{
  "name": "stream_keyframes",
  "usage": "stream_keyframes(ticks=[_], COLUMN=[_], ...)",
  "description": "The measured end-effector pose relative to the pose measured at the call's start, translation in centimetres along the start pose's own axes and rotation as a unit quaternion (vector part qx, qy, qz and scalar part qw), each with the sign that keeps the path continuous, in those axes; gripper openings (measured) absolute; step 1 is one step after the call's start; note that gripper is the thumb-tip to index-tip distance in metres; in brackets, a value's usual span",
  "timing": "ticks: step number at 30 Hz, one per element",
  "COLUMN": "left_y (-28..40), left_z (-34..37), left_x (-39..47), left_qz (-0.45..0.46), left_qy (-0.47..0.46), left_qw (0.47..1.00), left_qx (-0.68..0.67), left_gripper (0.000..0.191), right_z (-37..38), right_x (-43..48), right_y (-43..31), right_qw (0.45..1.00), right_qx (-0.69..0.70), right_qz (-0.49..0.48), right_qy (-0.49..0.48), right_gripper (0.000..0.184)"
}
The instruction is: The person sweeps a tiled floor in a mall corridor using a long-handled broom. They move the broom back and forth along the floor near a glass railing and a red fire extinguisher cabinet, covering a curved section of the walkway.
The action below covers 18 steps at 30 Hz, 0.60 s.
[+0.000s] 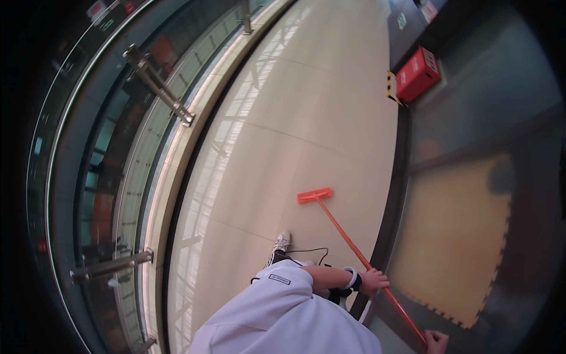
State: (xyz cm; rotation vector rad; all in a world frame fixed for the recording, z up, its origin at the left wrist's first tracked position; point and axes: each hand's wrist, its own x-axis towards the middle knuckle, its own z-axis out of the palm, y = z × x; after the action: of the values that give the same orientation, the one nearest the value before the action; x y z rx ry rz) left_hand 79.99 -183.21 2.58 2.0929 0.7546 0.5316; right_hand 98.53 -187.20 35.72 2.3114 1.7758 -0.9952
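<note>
A long orange broom point(342, 232) with a flat head point(314, 195) slants across the lower right, its head resting on the pale tiled floor point(274, 177). Around the middle of the handle my left hand point(374, 282) is closed, with a white band and a black strap at the wrist. My right hand point(435, 341) grips the handle near its upper end, at the bottom right edge of the view. A white shoe point(282, 241) stands on the floor left of the handle, and a thin black cable point(316, 249) loops beside it.
Along the left runs a glass balustrade with metal posts point(161, 86) and a stone curb point(201, 110). A glass wall with a dark base strip point(391, 194) borders the right side. Against it, farther ahead, stands a red box point(418, 74) by a yellow-and-black striped edge point(390, 88).
</note>
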Motion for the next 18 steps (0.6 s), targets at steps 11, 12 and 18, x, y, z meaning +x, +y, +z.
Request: stream_keyframes(ticks=[11,12,18], left_y=[-8.7,-9.3,-9.7], left_z=[-0.4,-0.2,4.5], left_x=[-7.4,-8.3,-9.6], left_qz=[-0.140,-0.167,-0.277], left_qy=[0.017,0.027,0.014], left_qw=[0.977,0.969,0.931], left_qx=[0.161,0.179,0.236], left_gripper=[0.059,0.059,0.065], right_z=[14.1,15.4,18.5], right_x=[4.2,4.3,2.6], right_y=[2.9,2.9,6.8], right_qw=[0.982,0.979,0.971], right_qx=[0.191,0.204,0.196], right_qz=[-0.003,-0.009,0.069], right_qy=[0.002,-0.012,-0.117], right_gripper=[0.017,0.017,0.033])
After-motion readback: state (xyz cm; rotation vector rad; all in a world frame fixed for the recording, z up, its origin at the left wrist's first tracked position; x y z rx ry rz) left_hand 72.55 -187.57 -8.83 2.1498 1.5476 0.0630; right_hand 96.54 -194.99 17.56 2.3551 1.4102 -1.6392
